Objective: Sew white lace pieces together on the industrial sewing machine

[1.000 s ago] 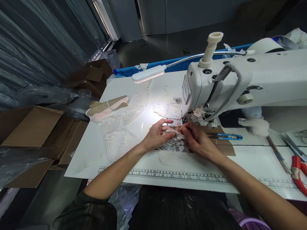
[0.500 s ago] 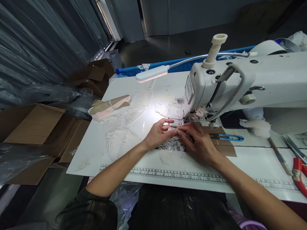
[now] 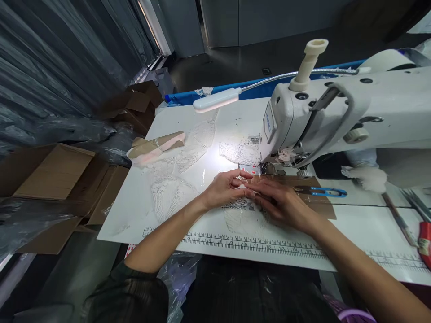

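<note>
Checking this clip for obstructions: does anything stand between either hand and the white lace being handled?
Nothing visible does: the left hand and right hand both touch the white lace, partly hiding it. The blue thread snips lie beside the right hand, off the lace.

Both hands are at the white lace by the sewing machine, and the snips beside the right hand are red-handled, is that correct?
Not quite: the head view shows the snips beside the right hand are blue-handled, not red-handled. The rest stands.

Lace (image 3: 239,203) partly hidden under the hands (image 3: 222,190) (image 3: 283,202).
</note>
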`<act>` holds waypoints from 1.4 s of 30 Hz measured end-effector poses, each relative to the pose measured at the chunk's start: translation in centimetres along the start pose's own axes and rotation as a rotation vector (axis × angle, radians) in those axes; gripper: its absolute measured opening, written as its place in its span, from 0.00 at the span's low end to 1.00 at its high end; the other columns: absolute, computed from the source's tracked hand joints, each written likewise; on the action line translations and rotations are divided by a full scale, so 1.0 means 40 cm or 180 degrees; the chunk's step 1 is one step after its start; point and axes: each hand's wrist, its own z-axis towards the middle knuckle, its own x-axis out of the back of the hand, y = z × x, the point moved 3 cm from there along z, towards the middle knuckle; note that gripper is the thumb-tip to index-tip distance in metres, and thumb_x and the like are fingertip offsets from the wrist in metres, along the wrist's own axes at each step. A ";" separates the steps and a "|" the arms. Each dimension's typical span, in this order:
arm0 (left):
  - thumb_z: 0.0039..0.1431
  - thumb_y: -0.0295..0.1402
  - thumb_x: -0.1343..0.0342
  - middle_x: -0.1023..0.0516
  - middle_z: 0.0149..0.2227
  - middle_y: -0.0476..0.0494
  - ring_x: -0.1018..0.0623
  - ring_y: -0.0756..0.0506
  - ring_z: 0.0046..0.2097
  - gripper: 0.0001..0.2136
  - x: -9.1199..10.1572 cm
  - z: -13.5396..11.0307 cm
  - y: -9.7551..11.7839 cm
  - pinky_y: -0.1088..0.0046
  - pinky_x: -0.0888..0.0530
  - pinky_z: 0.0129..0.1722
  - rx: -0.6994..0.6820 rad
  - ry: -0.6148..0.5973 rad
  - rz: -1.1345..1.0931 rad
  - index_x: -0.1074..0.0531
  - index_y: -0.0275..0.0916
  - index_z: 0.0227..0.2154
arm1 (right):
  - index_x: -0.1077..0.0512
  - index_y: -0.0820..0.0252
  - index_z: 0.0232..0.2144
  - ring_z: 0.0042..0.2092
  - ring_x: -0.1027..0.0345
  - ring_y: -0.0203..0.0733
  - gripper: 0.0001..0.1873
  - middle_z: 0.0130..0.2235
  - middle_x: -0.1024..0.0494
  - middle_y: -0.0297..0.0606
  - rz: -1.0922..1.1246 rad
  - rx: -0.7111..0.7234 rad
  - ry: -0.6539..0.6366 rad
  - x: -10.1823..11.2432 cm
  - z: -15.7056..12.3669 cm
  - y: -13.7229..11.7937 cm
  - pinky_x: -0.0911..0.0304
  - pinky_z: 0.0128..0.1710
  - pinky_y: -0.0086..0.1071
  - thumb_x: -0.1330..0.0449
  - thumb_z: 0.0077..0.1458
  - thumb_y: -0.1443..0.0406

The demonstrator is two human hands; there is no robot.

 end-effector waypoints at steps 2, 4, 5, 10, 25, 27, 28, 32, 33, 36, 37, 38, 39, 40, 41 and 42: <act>0.49 0.35 0.34 0.20 0.30 0.45 0.21 0.48 0.33 0.23 0.002 -0.003 0.003 0.71 0.26 0.35 -0.0078 -0.0150 0.0134 0.30 0.35 0.49 | 0.29 0.51 0.51 0.47 0.29 0.45 0.16 0.44 0.22 0.39 0.0274 -0.0088 0.0068 0.010 0.001 -0.002 0.33 0.46 0.39 0.48 0.62 0.65; 0.49 0.35 0.34 0.20 0.35 0.42 0.20 0.46 0.37 0.25 0.004 -0.005 0.008 0.69 0.25 0.38 -0.0200 -0.0143 0.0167 0.32 0.35 0.51 | 0.26 0.54 0.43 0.43 0.28 0.44 0.12 0.40 0.21 0.39 0.0483 -0.0386 0.0191 0.020 0.004 -0.001 0.33 0.43 0.39 0.48 0.62 0.64; 0.51 0.36 0.35 0.20 0.37 0.40 0.20 0.45 0.38 0.25 0.006 -0.006 0.012 0.68 0.24 0.39 -0.0247 -0.0074 0.0186 0.32 0.35 0.51 | 0.25 0.55 0.40 0.40 0.28 0.43 0.11 0.38 0.21 0.38 0.0549 -0.0570 0.0232 0.024 0.005 0.000 0.33 0.41 0.38 0.47 0.62 0.63; 0.57 0.35 0.40 0.20 0.39 0.38 0.20 0.46 0.39 0.19 0.007 -0.008 0.026 0.71 0.24 0.37 -0.0339 0.0199 0.0380 0.32 0.33 0.50 | 0.27 0.58 0.33 0.27 0.37 0.36 0.14 0.26 0.27 0.33 0.0681 -0.1175 0.0321 0.025 0.007 0.009 0.42 0.26 0.32 0.48 0.62 0.58; 0.57 0.33 0.41 0.21 0.37 0.42 0.20 0.47 0.40 0.18 -0.010 -0.013 0.021 0.69 0.23 0.40 -0.0525 0.0182 0.0611 0.32 0.35 0.49 | 0.30 0.57 0.41 0.36 0.30 0.39 0.07 0.36 0.24 0.38 0.0167 -0.0245 0.0453 0.006 -0.002 0.007 0.35 0.35 0.35 0.46 0.60 0.66; 0.56 0.32 0.42 0.21 0.36 0.43 0.21 0.48 0.38 0.18 -0.013 -0.014 0.026 0.70 0.23 0.39 -0.0582 0.0178 0.0745 0.32 0.35 0.49 | 0.32 0.58 0.40 0.34 0.31 0.38 0.06 0.35 0.25 0.38 0.0084 -0.0213 0.0447 0.001 -0.001 0.004 0.35 0.33 0.33 0.47 0.59 0.67; 0.56 0.31 0.42 0.21 0.36 0.43 0.21 0.48 0.38 0.18 -0.014 -0.015 0.029 0.70 0.23 0.38 -0.0615 0.0169 0.0822 0.33 0.35 0.50 | 0.33 0.58 0.40 0.34 0.31 0.38 0.06 0.34 0.26 0.38 0.0045 -0.0214 0.0448 -0.002 -0.001 0.002 0.35 0.33 0.33 0.47 0.59 0.68; 0.56 0.30 0.43 0.22 0.34 0.46 0.22 0.49 0.36 0.18 -0.017 -0.015 0.037 0.71 0.24 0.37 -0.0732 0.0116 0.1080 0.33 0.36 0.50 | 0.35 0.59 0.39 0.36 0.31 0.41 0.06 0.36 0.27 0.42 -0.0020 -0.0298 0.0487 -0.016 0.003 -0.007 0.34 0.35 0.36 0.49 0.60 0.68; 0.56 0.30 0.43 0.23 0.33 0.46 0.22 0.49 0.36 0.18 -0.017 -0.016 0.038 0.71 0.24 0.37 -0.0743 0.0106 0.1126 0.33 0.36 0.50 | 0.35 0.59 0.39 0.37 0.31 0.42 0.06 0.37 0.27 0.42 0.0010 -0.0319 0.0493 -0.017 0.004 -0.008 0.34 0.35 0.37 0.50 0.60 0.68; 0.55 0.30 0.42 0.22 0.33 0.46 0.21 0.49 0.35 0.18 -0.012 -0.017 0.041 0.70 0.23 0.37 -0.0795 0.0139 0.1146 0.33 0.36 0.50 | 0.35 0.58 0.42 0.37 0.31 0.42 0.08 0.39 0.27 0.42 0.0485 -0.0513 0.0370 -0.011 0.003 -0.006 0.33 0.38 0.38 0.48 0.61 0.64; 0.56 0.31 0.42 0.21 0.34 0.45 0.21 0.49 0.35 0.18 -0.009 -0.018 0.042 0.70 0.23 0.37 -0.0837 0.0178 0.1111 0.33 0.36 0.50 | 0.35 0.57 0.46 0.38 0.31 0.42 0.11 0.41 0.26 0.42 0.0778 -0.0658 0.0283 -0.006 0.002 -0.002 0.33 0.39 0.38 0.47 0.61 0.62; 0.56 0.31 0.42 0.21 0.34 0.45 0.21 0.48 0.36 0.18 -0.007 -0.019 0.044 0.70 0.23 0.38 -0.0891 0.0231 0.1074 0.33 0.36 0.50 | 0.36 0.56 0.49 0.40 0.31 0.42 0.15 0.43 0.27 0.42 0.1081 -0.0852 0.0189 0.000 -0.001 0.003 0.32 0.41 0.38 0.46 0.61 0.59; 0.56 0.32 0.41 0.20 0.35 0.44 0.20 0.48 0.37 0.18 -0.004 -0.020 0.046 0.70 0.23 0.38 -0.0953 0.0301 0.1048 0.33 0.36 0.50 | 0.37 0.55 0.51 0.43 0.31 0.43 0.18 0.45 0.27 0.42 0.1348 -0.1080 0.0113 0.007 -0.003 0.010 0.32 0.42 0.39 0.46 0.61 0.56; 0.57 0.33 0.41 0.20 0.36 0.43 0.20 0.48 0.38 0.18 -0.002 -0.021 0.048 0.69 0.23 0.39 -0.1021 0.0388 0.1044 0.32 0.37 0.50 | 0.36 0.54 0.52 0.44 0.31 0.44 0.20 0.46 0.27 0.42 0.1542 -0.1303 0.0058 0.013 -0.006 0.015 0.32 0.43 0.39 0.48 0.62 0.53; 0.57 0.33 0.41 0.20 0.36 0.43 0.20 0.47 0.38 0.18 0.000 -0.022 0.051 0.69 0.22 0.39 -0.1090 0.0480 0.1056 0.32 0.37 0.50 | 0.34 0.54 0.50 0.44 0.31 0.44 0.20 0.44 0.26 0.41 0.1648 -0.1486 0.0037 0.019 -0.008 0.019 0.33 0.42 0.38 0.51 0.62 0.51; 0.57 0.33 0.41 0.20 0.37 0.43 0.20 0.47 0.39 0.17 0.001 -0.024 0.053 0.69 0.22 0.40 -0.1145 0.0559 0.1081 0.31 0.37 0.49 | 0.31 0.54 0.48 0.42 0.31 0.43 0.21 0.39 0.25 0.40 0.1690 -0.1613 0.0024 0.023 -0.008 0.021 0.33 0.39 0.37 0.52 0.63 0.50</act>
